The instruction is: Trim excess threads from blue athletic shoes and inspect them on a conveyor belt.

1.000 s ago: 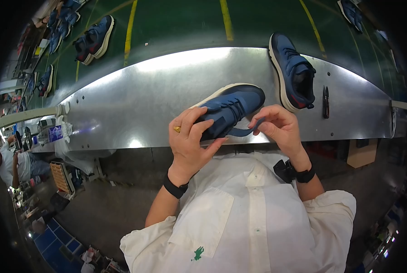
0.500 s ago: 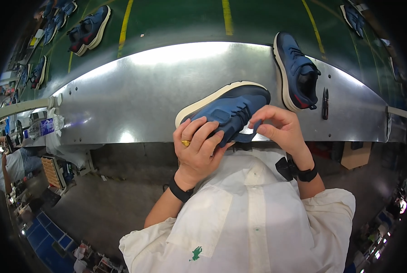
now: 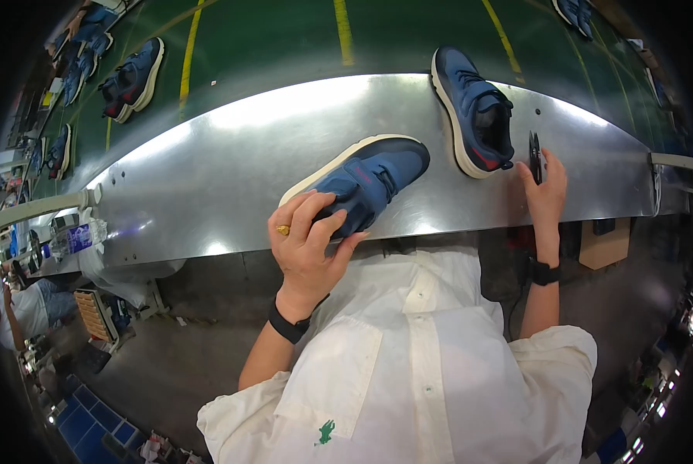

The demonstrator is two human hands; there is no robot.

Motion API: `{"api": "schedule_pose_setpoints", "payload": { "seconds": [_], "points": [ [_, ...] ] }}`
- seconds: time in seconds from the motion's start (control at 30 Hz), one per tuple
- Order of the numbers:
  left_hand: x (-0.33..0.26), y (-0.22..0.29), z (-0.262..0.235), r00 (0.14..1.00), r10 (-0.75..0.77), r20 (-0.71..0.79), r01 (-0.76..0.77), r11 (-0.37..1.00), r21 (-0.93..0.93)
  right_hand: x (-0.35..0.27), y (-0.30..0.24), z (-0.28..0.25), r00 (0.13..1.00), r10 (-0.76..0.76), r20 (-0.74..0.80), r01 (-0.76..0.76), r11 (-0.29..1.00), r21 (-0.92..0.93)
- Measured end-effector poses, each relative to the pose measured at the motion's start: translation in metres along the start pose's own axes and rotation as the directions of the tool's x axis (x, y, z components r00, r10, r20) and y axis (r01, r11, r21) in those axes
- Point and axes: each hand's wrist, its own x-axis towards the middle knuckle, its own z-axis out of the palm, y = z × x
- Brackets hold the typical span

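Head view: left hand [image 3: 309,249] clasps the blue shoe [image 3: 389,168] by its heel end; right hand [image 3: 547,197], fingers parted, straddles black snips [image 3: 534,153].

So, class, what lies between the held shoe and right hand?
In the head view, the heel end of another blue shoe lies between the held shoe and right hand.

White glare streaks the far edge of the metal surface [image 3: 207,178], an edge bowed by fisheye distortion; the floor [image 3: 199,348] below lies dim, the picture's corners black.
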Motion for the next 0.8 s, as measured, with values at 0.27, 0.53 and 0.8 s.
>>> {"api": "schedule_pose_setpoints", "payload": {
  "seconds": [0.27, 0.53, 0.8],
  "points": [
    [0.005, 0.012, -0.006, 0.998, -0.052, 0.017, 0.053, 0.998, -0.032, -0.007, 0.037, 0.020, 0.854, 0.491, 0.175, -0.495, 0.661, 0.564],
    [0.015, 0.021, 0.013, 0.977, -0.172, -0.127, 0.188, 0.974, 0.123, -0.032, -0.111, -0.043, 0.913, 0.058, 0.404, -0.405, 0.263, 0.876],
    [0.015, 0.015, 0.015, 0.993, -0.113, -0.033, 0.117, 0.972, 0.205, -0.045, -0.166, 0.004, 0.772, -0.168, 0.613, -0.557, 0.286, 0.780]
  ]
}}
